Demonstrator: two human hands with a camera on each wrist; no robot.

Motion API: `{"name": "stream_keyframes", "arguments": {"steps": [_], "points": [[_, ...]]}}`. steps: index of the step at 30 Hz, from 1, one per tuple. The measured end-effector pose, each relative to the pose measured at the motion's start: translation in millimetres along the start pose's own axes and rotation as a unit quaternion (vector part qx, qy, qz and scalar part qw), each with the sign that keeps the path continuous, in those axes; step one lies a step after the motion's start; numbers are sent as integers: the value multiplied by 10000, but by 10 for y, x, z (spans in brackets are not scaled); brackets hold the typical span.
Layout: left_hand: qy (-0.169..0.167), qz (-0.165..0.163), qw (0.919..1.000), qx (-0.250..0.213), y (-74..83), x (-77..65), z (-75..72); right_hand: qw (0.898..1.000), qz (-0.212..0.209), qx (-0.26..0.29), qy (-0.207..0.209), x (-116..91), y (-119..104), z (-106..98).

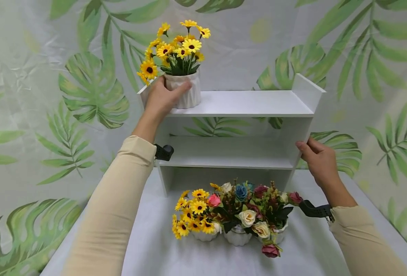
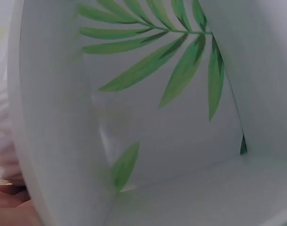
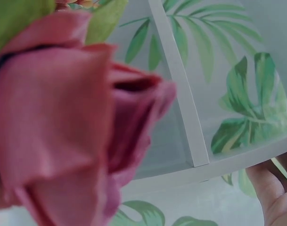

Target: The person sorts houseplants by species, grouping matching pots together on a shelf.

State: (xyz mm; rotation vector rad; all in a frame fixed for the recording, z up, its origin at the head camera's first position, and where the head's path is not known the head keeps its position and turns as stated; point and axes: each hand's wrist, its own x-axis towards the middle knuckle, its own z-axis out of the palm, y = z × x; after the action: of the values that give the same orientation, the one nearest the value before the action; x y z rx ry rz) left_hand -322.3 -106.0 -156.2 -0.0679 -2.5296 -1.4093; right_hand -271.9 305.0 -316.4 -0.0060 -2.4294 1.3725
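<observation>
Both hands busy at the white rectangular shelf [image 1: 224,151]!
Left hand [image 1: 163,96] grips a textured white pot of yellow, dark-centred flowers [image 1: 191,96] at the shelf's top left; right hand [image 1: 318,159] pinches its right side panel [image 1: 294,138]; white-potted yellow flowers [image 1: 198,207] and multicoloured roses [image 1: 247,218] stand before the shelf.

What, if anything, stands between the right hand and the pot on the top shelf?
The right panel does: the right hand grips its front edge from outside, while the pot is at the left. Nothing visible separates the pot from the left hand, which holds it.
</observation>
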Motion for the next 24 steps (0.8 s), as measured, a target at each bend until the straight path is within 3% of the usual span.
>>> {"name": "stream_keyframes", "arguments": {"steps": [4,6,9,11,15,17,20,24], "points": [[-12,435,9982,421,-36,-102,-25,9999,-35,62,86,16,32,-23],[210,756,9960,423,-77,-199,-34,9998,-28,111,130,24,41,-32],[570,1338,9892,163,-201,-427,-51,9997,-12,217,132,34,32,-35],[577,1688,9839,-74,-306,-643,-52,9996,-33,266,120,41,20,-32],[-176,1992,9791,-381,-555,-1217,47,9995,-55,290,130,43,4,-15],[-638,2028,9766,-317,-708,-1547,166,9996,-26,229,144,35,3,0],[-1253,2222,9665,-272,-984,-1998,378,9998,41,117,125,20,5,22],[-2039,2213,9529,-390,-1339,-2388,566,9999,29,85,72,21,-9,41]]}}
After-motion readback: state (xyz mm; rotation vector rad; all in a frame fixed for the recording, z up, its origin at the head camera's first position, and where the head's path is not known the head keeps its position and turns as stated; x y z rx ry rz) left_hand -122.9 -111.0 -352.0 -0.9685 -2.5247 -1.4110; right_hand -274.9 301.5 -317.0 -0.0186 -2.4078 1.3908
